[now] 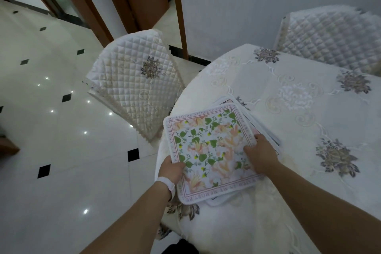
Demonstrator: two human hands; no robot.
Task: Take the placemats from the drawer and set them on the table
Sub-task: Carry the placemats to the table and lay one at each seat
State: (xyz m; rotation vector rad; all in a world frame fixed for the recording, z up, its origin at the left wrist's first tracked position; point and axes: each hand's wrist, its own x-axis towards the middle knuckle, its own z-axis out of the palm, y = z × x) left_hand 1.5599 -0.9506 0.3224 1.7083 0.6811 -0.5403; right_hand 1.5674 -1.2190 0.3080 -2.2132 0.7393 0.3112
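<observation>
A stack of square placemats point(210, 146), white with pink flowers, green leaves and a lettered border, lies at the near left edge of the round table point(299, 121). My left hand point(172, 168), a white band on its wrist, grips the stack's near left corner with the thumb on top. My right hand point(260, 154) holds the right edge of the top mat, fingers spread over its face. Corners of the lower mats point(233, 100) stick out at the far side and at the near edge. No drawer is in view.
The table wears a cream embroidered cloth with grey flower motifs. A quilted white chair point(136, 86) stands at the table's left, another chair point(334, 37) at the far right. Glossy tiled floor point(61, 130) spreads to the left; a wooden door frame point(181, 10) stands behind.
</observation>
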